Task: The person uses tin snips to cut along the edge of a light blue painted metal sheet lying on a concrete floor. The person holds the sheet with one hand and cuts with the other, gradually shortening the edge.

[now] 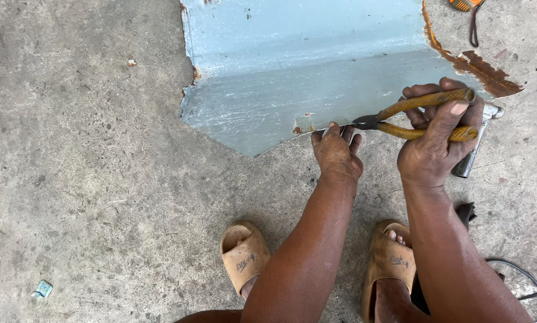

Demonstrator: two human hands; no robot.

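Pliers with yellow handles (421, 115) sit clenched in my right hand (436, 146), nose at the edge of the pale blue rusted metal sheet (298, 66). My left hand (336, 152) presses that edge, fingers (333, 130) beside the nose, on the concrete floor (89, 167).

Pretty even, soft daylight here, bright but not harsh. Shadows are faint, just a little dark under the forearms. No real glare on the rough grey concrete floor (89, 167). Everything's sharp, with slight wide-angle stretch toward the edges.
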